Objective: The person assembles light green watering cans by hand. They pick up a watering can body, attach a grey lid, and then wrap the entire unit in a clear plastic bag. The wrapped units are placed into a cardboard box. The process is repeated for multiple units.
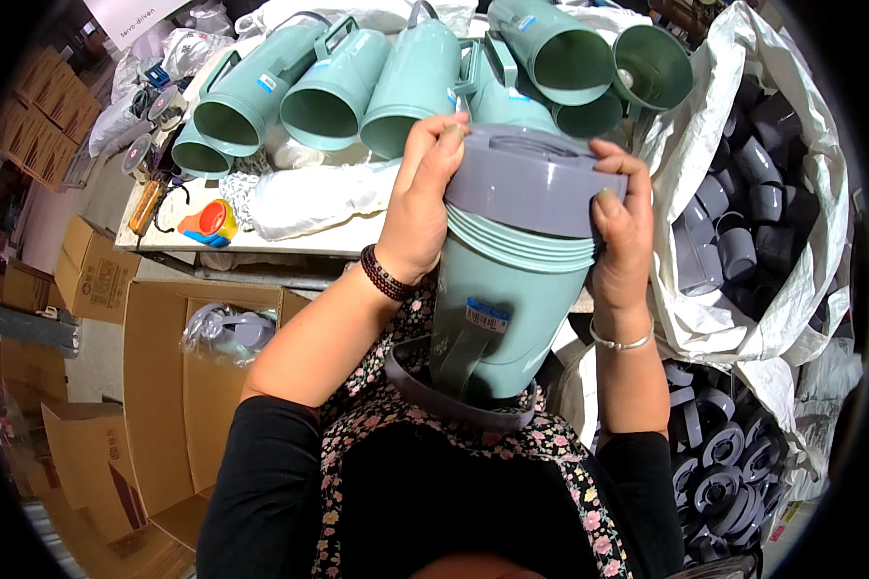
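Observation:
Between my two hands is a mint-green plastic jug (512, 280) with a ridged band and a small blue-and-white label, held up in front of my apron. A grey round lid (521, 183) sits over its top end, above the ridges. My left hand (423, 198) grips the lid and jug from the left, thumb and fingers at the lid's edge. From the right, my right hand (623, 227) is closed round the lid's side, fingers on its upper rim. A dark grey curved band (463, 405) is at the jug's lower end.
Several similar green jugs (415, 87) lie on the table (154, 217) ahead. At right, a white sack (686, 280) holds dark grey cups, with grey ring-shaped parts (719, 492) below. An open cardboard box (159, 386) stands at left. An orange-and-blue tape dispenser-like object (212, 224) lies on the table.

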### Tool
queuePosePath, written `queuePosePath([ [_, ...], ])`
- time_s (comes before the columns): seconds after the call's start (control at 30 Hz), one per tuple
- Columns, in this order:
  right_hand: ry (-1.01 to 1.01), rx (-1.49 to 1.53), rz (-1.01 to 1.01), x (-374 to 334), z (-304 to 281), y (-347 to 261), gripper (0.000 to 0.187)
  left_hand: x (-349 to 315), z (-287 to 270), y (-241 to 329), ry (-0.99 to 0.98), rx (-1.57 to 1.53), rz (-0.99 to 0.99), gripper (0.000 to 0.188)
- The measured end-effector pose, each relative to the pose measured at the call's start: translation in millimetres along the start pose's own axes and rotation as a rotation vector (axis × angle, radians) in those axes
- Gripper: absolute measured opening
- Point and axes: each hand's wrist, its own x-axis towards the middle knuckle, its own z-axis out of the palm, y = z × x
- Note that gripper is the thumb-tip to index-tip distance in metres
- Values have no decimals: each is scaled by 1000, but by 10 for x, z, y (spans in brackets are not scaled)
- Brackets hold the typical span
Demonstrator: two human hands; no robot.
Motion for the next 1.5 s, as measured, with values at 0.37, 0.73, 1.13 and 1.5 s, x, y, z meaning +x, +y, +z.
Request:
queuePosePath([
  [0.37, 19, -178, -211, 2, -8, 65, 42, -14, -144, -17, -84, 152, 200, 56],
  [0.73, -354, -652, -667, 54, -159, -142, 99, -28, -409, 204, -394, 780, 739, 87],
  [1.13, -285, -695, -658, 228, -70, 309, 65, -40, -402, 150, -340, 1023, 523, 71],
  [1.5, -77, -496, 23, 270, -315, 2121, 18, -167, -1712, 607, 82, 26, 10, 29],
])
